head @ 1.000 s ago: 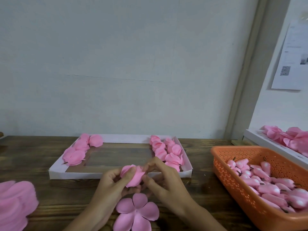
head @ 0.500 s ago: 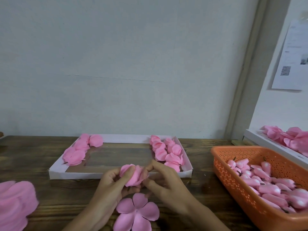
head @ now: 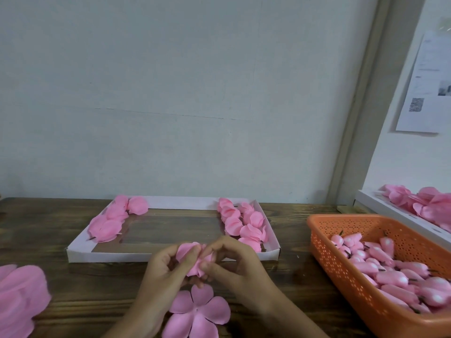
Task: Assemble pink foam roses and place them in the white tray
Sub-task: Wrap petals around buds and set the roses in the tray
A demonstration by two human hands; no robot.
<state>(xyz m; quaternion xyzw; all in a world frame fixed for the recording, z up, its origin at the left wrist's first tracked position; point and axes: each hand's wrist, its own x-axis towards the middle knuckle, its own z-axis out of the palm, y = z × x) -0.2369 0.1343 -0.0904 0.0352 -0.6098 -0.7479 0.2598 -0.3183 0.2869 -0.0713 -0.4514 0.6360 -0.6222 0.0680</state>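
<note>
Far left of the left hand lay a pile of loose petals (head: 19, 293). The left hand (head: 166, 267) gripped a half-made pink foam rose (head: 195, 259), fingers curled round its left side; the right hand (head: 234, 259) pinched the same rose from the right. Just beyond both hands sat the white tray (head: 109, 256), finished roses (head: 234, 225) lining both its ends. Nearer than the hands lay a flat five-petal layer (head: 197, 311). Right of the right hand, an orange basket (head: 341, 276) held buds (head: 390, 276). The step seemed to be wrapping petals; next probably came adding the flat layer, then reaching forward to the tray. Against a second earlier, hands and rose had barely shifted, petals gathered tighter
</note>
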